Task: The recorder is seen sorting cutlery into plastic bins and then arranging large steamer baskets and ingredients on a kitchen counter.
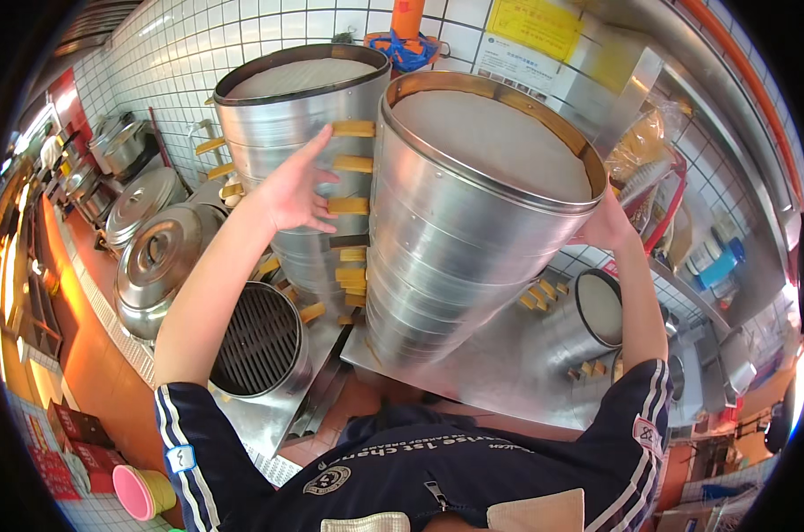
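Observation:
A tall stack of round metal steamer tiers [462, 219] stands before me, its top lined with a pale cloth-like layer inside a brown inner rim. My left hand [307, 189] is raised on its left side, fingers spread and holding nothing. Wooden handles [353, 164] jut from the stack beside those fingers; the index fingertip meets or overlaps the uppermost one. At the stack's upper right side is my right hand [605, 223], its fingers partly hidden behind the metal wall, so its grip does not show. A second steamer stack [302, 120] rises behind my left hand.
A slatted round steamer tier [256, 342] sits at lower left, near large lidded metal pots [166, 249]. Shorter steamer tiers [585, 326] rest on the steel counter [468, 362] at right. A wall shelf [691, 292] with packages hangs above. A pink bucket [135, 493] stands on the floor.

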`<state>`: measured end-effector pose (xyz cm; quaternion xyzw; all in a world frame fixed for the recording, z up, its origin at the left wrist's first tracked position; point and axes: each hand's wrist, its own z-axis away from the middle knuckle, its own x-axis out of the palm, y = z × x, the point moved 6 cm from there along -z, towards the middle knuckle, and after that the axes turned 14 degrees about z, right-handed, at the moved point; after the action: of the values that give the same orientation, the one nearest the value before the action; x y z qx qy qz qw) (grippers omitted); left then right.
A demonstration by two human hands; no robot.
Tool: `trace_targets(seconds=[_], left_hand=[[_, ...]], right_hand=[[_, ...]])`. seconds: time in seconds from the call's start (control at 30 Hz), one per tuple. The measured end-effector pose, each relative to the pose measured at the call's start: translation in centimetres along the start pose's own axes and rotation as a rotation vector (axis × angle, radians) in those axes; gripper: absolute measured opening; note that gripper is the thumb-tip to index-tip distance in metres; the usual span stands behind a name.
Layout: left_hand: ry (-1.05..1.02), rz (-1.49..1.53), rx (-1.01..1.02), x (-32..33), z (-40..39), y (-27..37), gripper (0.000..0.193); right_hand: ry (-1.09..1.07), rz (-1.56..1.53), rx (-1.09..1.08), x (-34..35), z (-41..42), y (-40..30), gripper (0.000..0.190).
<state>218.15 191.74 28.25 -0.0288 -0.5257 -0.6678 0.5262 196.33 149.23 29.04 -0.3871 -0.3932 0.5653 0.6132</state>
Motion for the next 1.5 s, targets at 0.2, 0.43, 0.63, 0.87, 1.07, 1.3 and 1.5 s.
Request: trace_targets(seconds=[0.2, 0.43, 0.63, 0.87, 1.07, 1.3, 1.5], left_hand=[[-0.140, -0.042, 0.156, 2.0, -0.5, 1.9, 0.113], [-0.036, -0.060, 0.312, 3.1, 2.0, 3.1, 0.094], [-0.265, -0.107, 0.459, 7.5, 7.4, 1.6, 0.069], [-0.516, -0.155, 0.394, 12.1, 9.5, -3.4, 0.076], [-0.659, -0.215, 0.152, 15.6, 6.8, -10.5, 0.077], [-0.422, -0.319, 0.175, 16.8, 4.6, -23.0, 0.081], [-0.178, -0.284, 0.234, 14.6, 1.4, -34.4, 0.068]], right_hand=[[0.036, 0.025, -0.072, 2.2, 0.8, -1.8, 0.092], [0.070, 0.385, -0.352, -0.2, 1.7, -2.2, 0.073], [0.560, -0.238, -0.496, -15.0, 13.0, 3.4, 0.069], [0.686, -0.251, -0.412, -13.9, 37.2, 15.7, 0.071], [0.821, -0.304, -0.290, -9.9, 44.4, 21.3, 0.072], [0.782, -0.418, -0.189, -2.6, 40.1, 33.2, 0.073], [0.730, -0.516, -0.223, -4.0, 31.1, 36.3, 0.074]])
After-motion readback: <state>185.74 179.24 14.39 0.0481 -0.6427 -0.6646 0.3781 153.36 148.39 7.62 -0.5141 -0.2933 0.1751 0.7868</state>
